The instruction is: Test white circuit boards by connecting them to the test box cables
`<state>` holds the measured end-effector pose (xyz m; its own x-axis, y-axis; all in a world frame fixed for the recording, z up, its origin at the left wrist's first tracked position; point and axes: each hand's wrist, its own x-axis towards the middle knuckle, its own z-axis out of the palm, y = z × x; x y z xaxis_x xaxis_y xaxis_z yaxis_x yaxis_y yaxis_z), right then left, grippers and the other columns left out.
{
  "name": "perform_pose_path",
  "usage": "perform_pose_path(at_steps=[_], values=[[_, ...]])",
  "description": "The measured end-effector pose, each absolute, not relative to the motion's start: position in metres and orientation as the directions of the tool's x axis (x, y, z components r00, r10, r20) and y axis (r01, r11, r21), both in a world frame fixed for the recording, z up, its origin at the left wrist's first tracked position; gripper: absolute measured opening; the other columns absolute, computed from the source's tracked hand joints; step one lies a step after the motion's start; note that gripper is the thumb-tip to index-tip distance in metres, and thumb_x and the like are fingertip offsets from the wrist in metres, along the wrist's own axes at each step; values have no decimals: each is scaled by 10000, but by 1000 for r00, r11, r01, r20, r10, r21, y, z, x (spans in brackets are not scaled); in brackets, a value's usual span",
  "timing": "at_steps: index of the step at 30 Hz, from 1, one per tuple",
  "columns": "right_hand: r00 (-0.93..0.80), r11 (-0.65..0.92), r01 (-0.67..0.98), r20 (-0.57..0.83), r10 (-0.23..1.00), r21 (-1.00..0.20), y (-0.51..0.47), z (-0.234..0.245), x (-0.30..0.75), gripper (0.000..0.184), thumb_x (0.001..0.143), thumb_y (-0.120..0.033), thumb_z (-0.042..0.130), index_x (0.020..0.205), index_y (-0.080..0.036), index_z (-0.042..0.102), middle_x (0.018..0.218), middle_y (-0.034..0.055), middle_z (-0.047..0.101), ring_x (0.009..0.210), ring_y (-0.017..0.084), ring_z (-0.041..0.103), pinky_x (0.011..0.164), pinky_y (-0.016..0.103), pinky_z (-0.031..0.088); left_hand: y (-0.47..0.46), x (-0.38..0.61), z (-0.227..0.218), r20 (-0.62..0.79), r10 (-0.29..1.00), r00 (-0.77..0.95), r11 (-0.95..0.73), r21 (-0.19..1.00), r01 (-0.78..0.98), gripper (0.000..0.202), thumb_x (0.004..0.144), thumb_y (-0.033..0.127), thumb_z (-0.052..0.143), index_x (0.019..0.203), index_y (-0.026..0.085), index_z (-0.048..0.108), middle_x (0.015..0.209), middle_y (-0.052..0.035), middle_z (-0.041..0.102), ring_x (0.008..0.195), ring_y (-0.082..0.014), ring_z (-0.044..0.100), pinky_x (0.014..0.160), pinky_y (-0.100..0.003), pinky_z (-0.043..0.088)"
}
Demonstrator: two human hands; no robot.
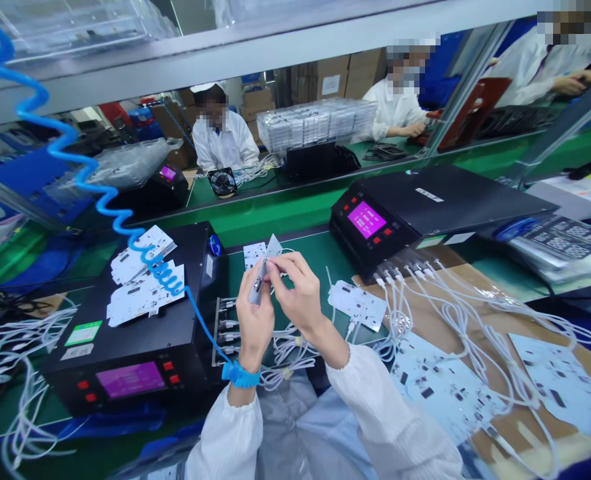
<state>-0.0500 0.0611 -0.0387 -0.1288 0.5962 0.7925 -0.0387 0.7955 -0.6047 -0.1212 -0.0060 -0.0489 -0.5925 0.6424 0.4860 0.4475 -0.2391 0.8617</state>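
My left hand (254, 323), with a blue wrist strap (240, 375) around its wrist, grips a white circuit board (274, 246) tilted nearly edge-on. My right hand (301, 293) is closed in a pinch at the board's edge. Its fingertips hide whatever is between them; a thin white cable runs close by. Behind my hands another white circuit board (254, 255) lies on the green mat. To the right of my right hand is a circuit board (358, 305) with a white cable at its lower edge.
A black tester (140, 347) with stacked boards (145, 293) stands left, and a second tester (425, 200) back right. White cables (455, 320) and larger boards (440, 387) cover the right side. A coiled blue cord (85, 173) hangs left. Co-workers sit across the bench.
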Motion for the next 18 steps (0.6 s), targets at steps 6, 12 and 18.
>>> perform_pose_path(at_steps=[6,12,18], values=[[-241,785,-85,777,582,-614,79,-27,-49,140,1053,-212,561,1020,-202,696,984,44,667,737,129,684,731,291,605,2,-140,-44,491,721,-490,-260,846,465,451,1017,420,618,1435,250,631,1409,-101,666,1296,-239,647,1134,-362,515],[-590,815,96,626,510,-572,130,-2,-53,176,1052,-222,536,1026,-168,702,1028,64,655,831,157,669,776,291,540,-14,-151,-46,317,745,-587,-124,930,345,974,933,506,727,1699,298,161,1632,-163,451,1508,-283,468,1235,-449,421],[-791,818,425,280,544,-387,137,19,-97,245,1042,-181,491,1084,-177,733,1139,109,700,1018,254,690,858,352,514,-64,-150,-42,162,810,-563,87,917,389,802,950,542,684,1648,353,339,1685,-124,374,1529,-333,433,1198,-483,470]])
